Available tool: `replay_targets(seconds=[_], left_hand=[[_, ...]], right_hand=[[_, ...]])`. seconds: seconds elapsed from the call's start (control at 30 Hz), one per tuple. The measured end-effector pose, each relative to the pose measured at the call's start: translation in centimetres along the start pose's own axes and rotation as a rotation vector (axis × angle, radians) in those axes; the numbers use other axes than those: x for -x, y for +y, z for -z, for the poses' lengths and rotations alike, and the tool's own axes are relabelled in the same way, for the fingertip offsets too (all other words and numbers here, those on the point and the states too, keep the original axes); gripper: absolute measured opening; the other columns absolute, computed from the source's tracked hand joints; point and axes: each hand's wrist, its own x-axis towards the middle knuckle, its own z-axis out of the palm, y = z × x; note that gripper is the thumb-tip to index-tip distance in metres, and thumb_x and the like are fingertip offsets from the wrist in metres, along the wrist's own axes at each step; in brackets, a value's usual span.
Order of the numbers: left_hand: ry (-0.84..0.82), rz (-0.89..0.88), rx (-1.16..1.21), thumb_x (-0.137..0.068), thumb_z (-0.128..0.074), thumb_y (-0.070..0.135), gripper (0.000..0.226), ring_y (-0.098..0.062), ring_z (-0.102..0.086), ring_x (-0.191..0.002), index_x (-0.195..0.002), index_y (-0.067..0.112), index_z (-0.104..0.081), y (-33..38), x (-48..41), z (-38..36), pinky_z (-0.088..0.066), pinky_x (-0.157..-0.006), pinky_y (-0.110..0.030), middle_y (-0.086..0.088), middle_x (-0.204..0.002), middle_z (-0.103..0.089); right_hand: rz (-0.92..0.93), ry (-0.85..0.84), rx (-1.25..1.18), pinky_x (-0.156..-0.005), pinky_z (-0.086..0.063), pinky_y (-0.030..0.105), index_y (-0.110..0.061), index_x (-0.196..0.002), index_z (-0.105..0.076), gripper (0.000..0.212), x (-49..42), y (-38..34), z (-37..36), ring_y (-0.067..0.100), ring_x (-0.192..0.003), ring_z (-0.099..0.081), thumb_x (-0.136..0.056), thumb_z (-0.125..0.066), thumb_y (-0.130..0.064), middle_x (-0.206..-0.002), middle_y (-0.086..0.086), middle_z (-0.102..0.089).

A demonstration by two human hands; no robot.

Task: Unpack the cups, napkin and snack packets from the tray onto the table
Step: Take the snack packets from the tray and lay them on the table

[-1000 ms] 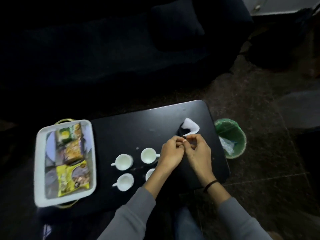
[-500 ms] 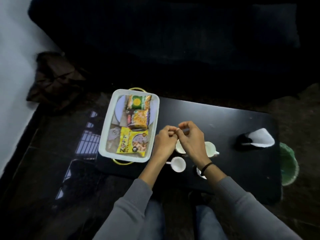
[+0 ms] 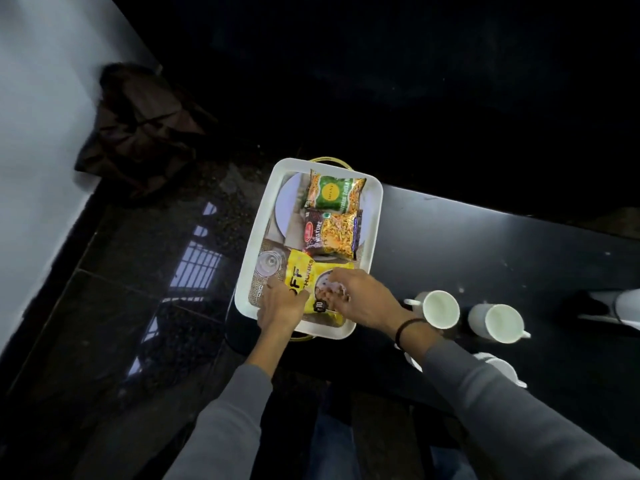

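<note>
Now, in the head view, the step in hand looks to be the snack packets: both hands are down in the near end of the white tray on the yellow packet. The left hand lies over the packet's near left corner with its fingers bent down on the wrapper, and the right hand covers its right half with fingers curled; whether either grip has actually closed on the packet cannot be told, since the fingertips are blurred. Farther back in the tray lie the dark mixture packet and the green packet, untouched. Two white cups stand on the black table just right of the tray, with more partly hidden under the right sleeve, and the napkin shows at the far right edge. The next move probably calls for pinching the yellow packet's edges firmly, lifting it clear of the tray rim and setting it on bare table away from the cups.
</note>
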Motion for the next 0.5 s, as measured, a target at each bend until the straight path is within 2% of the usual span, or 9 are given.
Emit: replay_targets(seconds=[0.1, 0.17, 0.23, 0.3, 0.37, 0.4, 0.47, 0.5], left_hand=[[-0.025, 0.002, 0.048, -0.082, -0.074, 0.054, 0.077, -0.035, -0.057, -0.123, -0.135, 0.007, -0.043, -1.1, -2.2, -0.7, -0.048, -0.094, -0.044, -0.012, -0.132, -0.059], [-0.043, -0.025, 0.155, -0.076, -0.079, 0.056, 0.066, -0.030, -0.065, -0.107, -0.121, 0.014, -0.056, -1.7, -3.2, -1.0, -0.051, -0.090, -0.042, -0.003, -0.111, -0.068], [-0.100, -0.080, 0.297, -0.073, -0.084, 0.052, 0.041, -0.022, -0.070, -0.085, -0.097, 0.021, -0.070, -2.2, -3.7, -1.1, -0.054, -0.080, -0.038, 0.005, -0.084, -0.074], [-0.139, -0.119, 0.425, -0.071, -0.087, 0.043, 0.027, -0.016, -0.070, -0.070, -0.083, 0.022, -0.074, -2.2, -3.6, -0.9, -0.053, -0.066, -0.031, 0.008, -0.067, -0.074], [-0.147, -0.174, 0.491, -0.072, -0.087, 0.033, 0.022, -0.016, -0.072, -0.073, -0.087, 0.023, -0.074, -2.2, -3.1, -0.4, -0.056, -0.068, -0.034, 0.006, -0.075, -0.077], [-0.145, -0.215, 0.512, -0.073, -0.085, 0.028, 0.021, -0.019, -0.073, -0.076, -0.088, 0.022, -0.072, -2.1, -2.8, 0.0, -0.057, -0.070, -0.038, 0.003, -0.080, -0.078], [-0.151, -0.297, 0.511, -0.074, -0.084, 0.021, 0.022, -0.019, -0.074, -0.075, -0.088, 0.024, -0.068, -1.9, -2.2, 1.1, -0.059, -0.069, -0.039, 0.002, -0.085, -0.078], [-0.166, -0.337, 0.502, -0.073, -0.085, 0.017, 0.024, -0.016, -0.074, -0.072, -0.087, 0.027, -0.068, -1.7, -1.9, 1.8, -0.060, -0.067, -0.036, 0.003, -0.086, -0.078]], right_hand=[[0.001, -0.027, 0.010, -0.106, -0.043, 0.039, -0.017, -0.138, -0.053, 0.044, -0.6, 1.1, -1.6, 0.027, -0.140, -0.042, -0.095, -0.058, -0.026, -0.158, 0.000, -0.041], [0.000, -0.008, -0.010, -0.111, -0.042, 0.040, -0.020, -0.137, -0.053, 0.043, -0.7, 1.7, -2.1, 0.025, -0.143, -0.039, -0.095, -0.058, -0.029, -0.162, -0.004, -0.035], [0.004, 0.032, -0.039, -0.111, -0.044, 0.040, -0.020, -0.132, -0.058, 0.037, -0.8, 2.0, -2.2, 0.024, -0.141, -0.044, -0.096, -0.058, -0.031, -0.160, -0.003, -0.039], [-0.003, 0.083, -0.101, -0.103, -0.051, 0.039, -0.021, -0.119, -0.063, 0.026, -0.8, 2.0, -2.0, 0.022, -0.127, -0.057, -0.096, -0.059, -0.031, -0.148, 0.002, -0.055], [-0.037, 0.136, -0.181, -0.087, -0.057, 0.038, -0.023, -0.109, -0.062, 0.018, -0.7, 1.8, -1.7, 0.020, -0.103, -0.067, -0.093, -0.063, -0.030, -0.122, -0.001, -0.068], [-0.047, 0.169, -0.200, -0.082, -0.057, 0.037, -0.023, -0.108, -0.059, 0.019, -0.7, 1.7, -1.6, 0.017, -0.097, -0.067, -0.092, -0.066, -0.031, -0.114, -0.003, -0.068], [-0.011, 0.257, -0.167, -0.079, -0.052, 0.030, -0.023, -0.114, -0.054, 0.035, -0.7, 1.5, -1.3, 0.012, -0.097, -0.060, -0.088, -0.073, -0.038, -0.114, -0.007, -0.060], [0.025, 0.288, -0.158, -0.083, -0.049, 0.027, -0.023, -0.122, -0.051, 0.049, -0.7, 1.4, -1.0, 0.009, -0.104, -0.055, -0.084, -0.076, -0.042, -0.120, -0.008, -0.056]])
